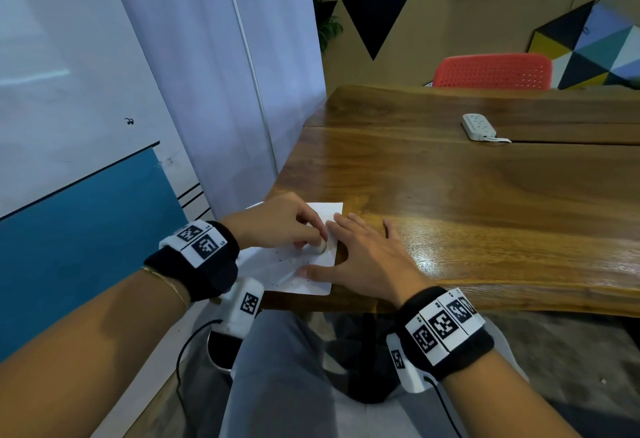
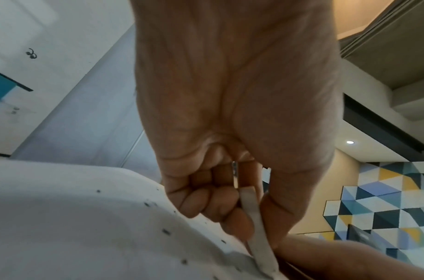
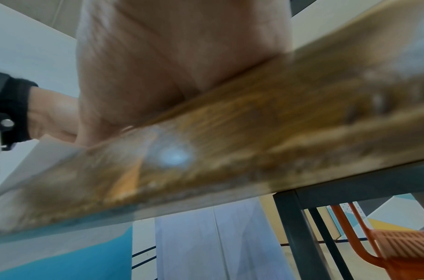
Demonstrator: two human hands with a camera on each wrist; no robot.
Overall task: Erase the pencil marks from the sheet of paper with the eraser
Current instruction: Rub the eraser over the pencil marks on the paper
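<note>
- left hand point(image 1: 277, 221) pinching white eraser point(image 1: 320, 247), pressing it onto sheet of paper point(image 1: 294, 273) w/ pencil marks point(image 1: 282, 259)
- right hand point(image 1: 367, 257) at eraser's 3 o'clock, fingers spread flat, pinning paper edge to wooden table point(image 1: 485, 202)

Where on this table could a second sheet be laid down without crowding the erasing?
The bare wooden table between the right hand and the white power strip is free, as is the near edge to that hand's right. The near left corner is crowded: the sheet of paper, the left hand gripping the eraser, and the right hand.
</note>
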